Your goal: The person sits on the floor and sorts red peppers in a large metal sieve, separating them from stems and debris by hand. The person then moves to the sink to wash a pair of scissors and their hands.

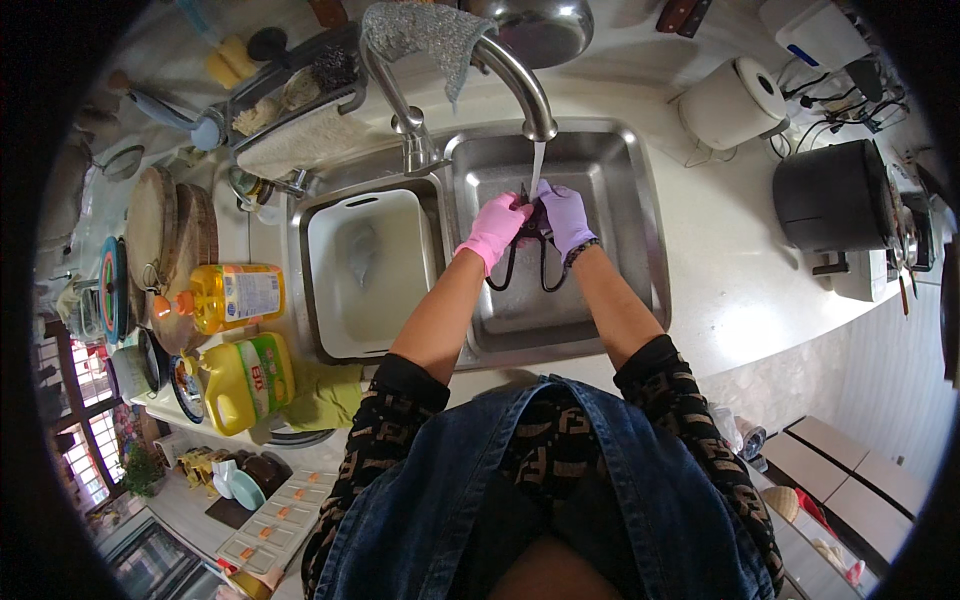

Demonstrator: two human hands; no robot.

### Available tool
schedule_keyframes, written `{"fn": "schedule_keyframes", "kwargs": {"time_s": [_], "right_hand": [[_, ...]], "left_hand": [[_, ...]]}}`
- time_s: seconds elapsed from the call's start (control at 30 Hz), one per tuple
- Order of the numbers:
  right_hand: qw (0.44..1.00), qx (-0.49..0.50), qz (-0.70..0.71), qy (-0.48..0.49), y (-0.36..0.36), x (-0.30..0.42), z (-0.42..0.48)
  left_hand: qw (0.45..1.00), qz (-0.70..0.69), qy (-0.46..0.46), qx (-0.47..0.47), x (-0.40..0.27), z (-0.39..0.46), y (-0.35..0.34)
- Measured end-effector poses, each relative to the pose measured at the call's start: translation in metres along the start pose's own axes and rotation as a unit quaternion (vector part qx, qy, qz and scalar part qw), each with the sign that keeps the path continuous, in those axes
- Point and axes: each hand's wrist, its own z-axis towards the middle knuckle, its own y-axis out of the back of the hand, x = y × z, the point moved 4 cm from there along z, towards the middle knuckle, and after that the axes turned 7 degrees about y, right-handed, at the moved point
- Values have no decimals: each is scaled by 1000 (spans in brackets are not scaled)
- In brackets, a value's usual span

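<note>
My left hand (495, 229), in a pink glove, and my right hand (564, 216), in a purple glove, are closed around the upper part of black-handled kitchen scissors (531, 228). The scissors' two handle loops point toward me and stand apart. My fingers cover most of the blades, though a dark tip shows between the gloves. Water (538, 169) runs from the steel faucet (536, 124) down onto the fingers of my right hand and the scissors. All this is over the right-hand basin (551, 319) of a stainless steel sink.
The left basin holds a white plastic tub (322, 285) with cloudy water. Left of it are a yellow dish-soap bottle (251, 294) and a yellow jug (240, 382). A mesh cloth (427, 37) drapes over the faucet. A black appliance (829, 196) and paper roll (731, 105) stand right.
</note>
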Motion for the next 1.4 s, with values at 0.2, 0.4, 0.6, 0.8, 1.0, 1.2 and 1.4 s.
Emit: {"fn": "schedule_keyframes", "kwargs": {"time_s": [0.2,0.4,0.6,0.8,1.0,1.2,1.4], "right_hand": [[959,22,-224,173,2,-4,7],[998,40,30,-42,1,18,-5],[980,53,-184,60,-5,14,-4],[996,75,-29,-30,-7,25,-7],[989,143,-33,-30,-4,24,-10],[994,90,1,-62,5,17,-1],[976,68,-200,60,8,27,-19]], "left_hand": [[998,-53,21,31,-16,-22,-1],[995,-69,13,65,-4,-20,1],[998,25,16,60,-15,-24,-2],[994,-46,35,91,-10,-28,-3],[993,-66,41,84,-10,-26,-1],[981,-141,22,133,-10,-29,-5],[957,-275,46,78,-1,-22,12]]}}
